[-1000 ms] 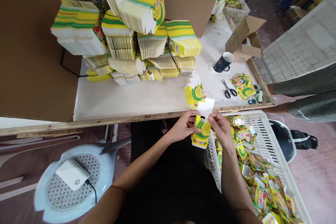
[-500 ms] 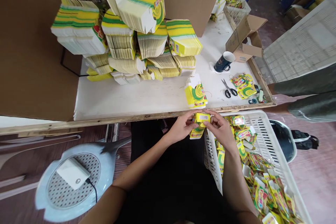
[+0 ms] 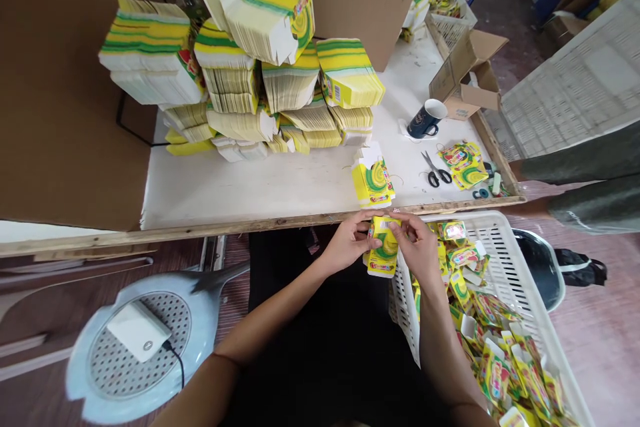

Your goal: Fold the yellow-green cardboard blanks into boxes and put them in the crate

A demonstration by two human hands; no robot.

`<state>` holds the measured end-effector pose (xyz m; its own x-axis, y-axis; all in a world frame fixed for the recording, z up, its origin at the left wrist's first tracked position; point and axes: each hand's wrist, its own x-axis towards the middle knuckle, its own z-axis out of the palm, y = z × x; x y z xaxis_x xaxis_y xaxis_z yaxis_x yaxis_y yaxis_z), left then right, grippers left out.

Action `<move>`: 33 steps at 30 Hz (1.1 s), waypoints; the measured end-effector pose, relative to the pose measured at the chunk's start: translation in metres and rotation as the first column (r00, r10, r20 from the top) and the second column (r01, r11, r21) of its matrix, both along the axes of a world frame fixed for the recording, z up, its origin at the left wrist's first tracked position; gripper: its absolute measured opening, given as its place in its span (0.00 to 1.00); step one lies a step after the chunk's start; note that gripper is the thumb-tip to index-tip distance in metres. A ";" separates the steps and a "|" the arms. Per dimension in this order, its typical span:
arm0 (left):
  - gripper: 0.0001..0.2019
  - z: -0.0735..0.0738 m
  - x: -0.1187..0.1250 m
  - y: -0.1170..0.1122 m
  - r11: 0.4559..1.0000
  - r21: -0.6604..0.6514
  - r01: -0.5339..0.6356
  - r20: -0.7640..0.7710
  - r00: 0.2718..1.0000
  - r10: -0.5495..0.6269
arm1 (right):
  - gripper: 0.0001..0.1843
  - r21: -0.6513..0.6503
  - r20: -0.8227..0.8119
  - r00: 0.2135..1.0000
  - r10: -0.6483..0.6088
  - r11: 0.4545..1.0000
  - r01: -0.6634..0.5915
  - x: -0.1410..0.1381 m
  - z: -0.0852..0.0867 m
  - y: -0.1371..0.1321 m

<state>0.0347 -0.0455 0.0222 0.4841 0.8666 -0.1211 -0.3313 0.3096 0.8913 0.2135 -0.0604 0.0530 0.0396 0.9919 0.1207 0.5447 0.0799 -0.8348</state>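
Between my two hands is a small yellow and green printed carton [image 3: 384,250], held just off the table's front edge. My left hand [image 3: 350,240] is closed on its left side, thumb on the front face. My right hand [image 3: 416,243] grips the upper right side, its thumb pressing near the barcode end. Just beyond the hands, a small pile of flat cartons [image 3: 373,181] lies at the table edge. Under my right forearm stands a white plastic basket [image 3: 500,233] with many yellow cartons [image 3: 495,373] in it.
Bundles of flat cartons [image 3: 260,20] are stacked at the back of the table [image 3: 225,190]. To the right are a dark mug [image 3: 425,120], scissors [image 3: 437,172] and an opened cardboard box [image 3: 467,80]. A blue stool [image 3: 195,320] bears a white device [image 3: 140,331]. Another person's legs [image 3: 590,177] show at right.
The carton has turned in my hands: its barcode end faced up before, and now its broad printed face shows. My right thumb has moved up toward the barcode end.
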 end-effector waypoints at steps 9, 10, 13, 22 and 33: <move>0.32 -0.007 0.018 0.025 0.738 0.669 0.086 -0.472 0.817 0.332 | 0.20 0.243 0.238 0.921 -0.307 0.937 0.250 0.046 0.013 -0.011; 0.31 -0.012 0.019 0.032 0.710 0.694 0.121 -0.527 0.757 0.386 | 0.21 0.234 0.246 0.921 -0.303 0.940 0.247 0.049 0.012 -0.011; 0.24 -0.026 0.021 0.048 0.665 0.726 0.176 -0.578 0.679 0.452 | 0.19 0.098 0.143 0.958 -0.247 0.967 0.235 0.044 0.003 -0.010; 0.17 -0.030 0.014 0.024 0.617 0.780 0.101 -0.411 0.826 0.385 | 0.34 -0.233 -0.412 0.823 -0.391 0.918 0.320 0.009 -0.044 0.013; 0.13 -0.037 0.014 0.024 0.545 0.838 0.031 -0.292 0.870 0.398 | 0.30 -0.211 -0.479 0.787 -0.388 0.921 0.326 0.007 -0.044 0.014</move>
<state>0.0491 -0.0219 -0.0151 0.3886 0.7546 0.5288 0.1607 -0.6206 0.7675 0.2204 -0.0460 0.0087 0.4180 0.8998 -0.1253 0.0175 -0.1459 -0.9891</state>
